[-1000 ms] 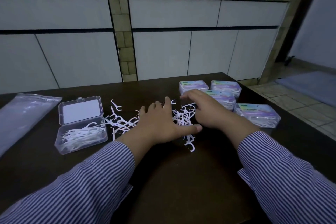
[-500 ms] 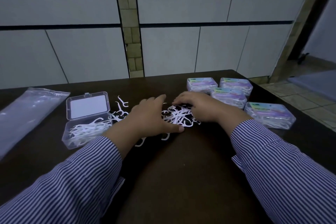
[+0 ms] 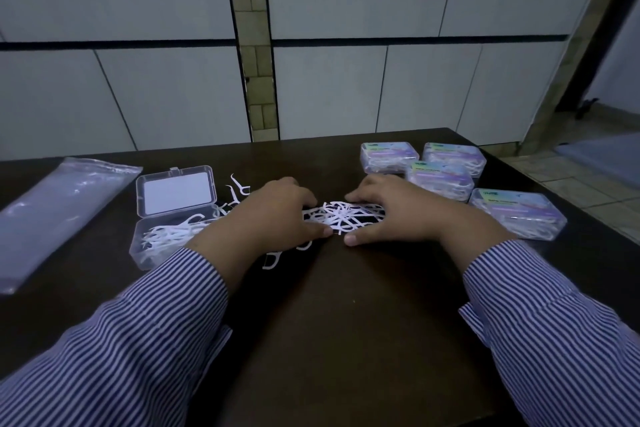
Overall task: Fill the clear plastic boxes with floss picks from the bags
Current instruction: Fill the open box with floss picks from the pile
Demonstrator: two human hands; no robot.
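Over the last second you have drawn your hands toward each other, and the loose pile of white plastic floss picks [image 3: 341,220], which was spread wide under both palms, is now raked into a tighter heap at the centre of the frame. That suggests you are gathering a handful to carry over, so the current box is only partly done.

Your left hand [image 3: 273,218] lies palm down on the left edge of the heap, fingers bent over the picks and thumb tip pressed to the dark brown tabletop [image 3: 346,322] at the near side. Your right hand [image 3: 394,215] mirrors it on the right edge, fingers arched over the far side of the heap and thumb tip on the wood. Both hands cup and press the picks from the sides; neither has yet lifted or clenched a bundle.

The open clear plastic box [image 3: 166,236] sits left of centre, just beside your left wrist, its hinged lid laid back and its tray holding a shallow layer of picks. A few stray picks [image 3: 239,189] lie between that lid and your left hand, and one more [image 3: 272,260] sits near your left wrist.

The four closed, filled boxes with pastel labels [image 3: 440,180] cluster at the right of the frame. A flattened clear plastic bag [image 3: 59,211] lies at the far left.
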